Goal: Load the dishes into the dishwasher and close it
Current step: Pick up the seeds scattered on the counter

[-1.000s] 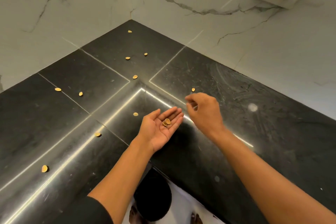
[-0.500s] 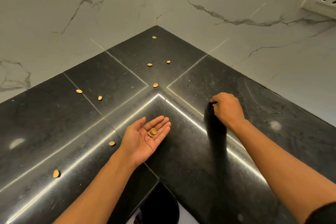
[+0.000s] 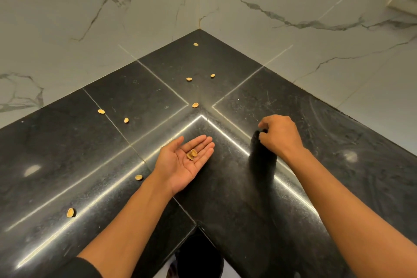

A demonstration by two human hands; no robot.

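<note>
Two shell halves (image 3: 192, 154) lie in the flat, upturned palm of a person's left hand (image 3: 182, 162), held over the inner corner of a black stone counter (image 3: 338, 165) whose marble-walled (image 3: 90, 18) far corner lies well beyond the fingertips. The right hand (image 3: 279, 135), off to that palm's right, curls fingertips down on the counter; whether it pinches anything cannot be told. Eight more shells (image 3: 195, 104) lie scattered beyond and left of the open palm. No dishwasher or dishes show.

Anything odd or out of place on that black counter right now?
Yes: small tan nut shells lie scattered across the glossy black stone countertop. Two more sit in the open left hand. The right hand is curled near the surface. No dishes or dishwasher visible.
</note>
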